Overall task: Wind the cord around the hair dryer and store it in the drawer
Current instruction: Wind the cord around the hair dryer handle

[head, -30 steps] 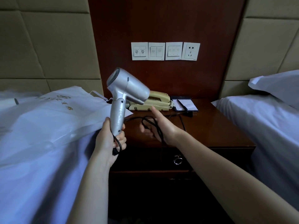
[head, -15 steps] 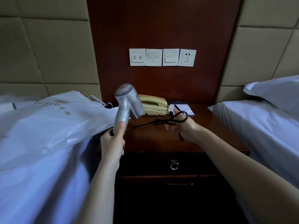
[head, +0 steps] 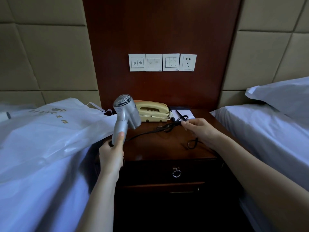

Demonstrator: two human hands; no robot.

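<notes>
A silver hair dryer [head: 127,113] stands upright over the left part of the dark wooden nightstand [head: 160,148], its rear grille toward me. My left hand [head: 111,153] grips its handle from below. The black cord [head: 150,131] runs from the handle's base rightward across the tabletop in loose kinks. My right hand [head: 202,131] pinches the cord between thumb and fingers near the notepad, and a small loop hangs below the palm. The drawer [head: 167,171] under the tabletop is closed, with a metal ring pull [head: 176,173].
A beige telephone [head: 153,111] and a notepad with a pen [head: 183,113] sit at the back of the nightstand. White beds flank it; a plastic bag [head: 55,128] lies on the left one, a pillow [head: 280,94] on the right. Switches and a socket [head: 187,62] are on the wall.
The dryer was lowered and turned so its grille faces me. My right hand moved right and away from the dryer, drawing the cord out across the nightstand.
</notes>
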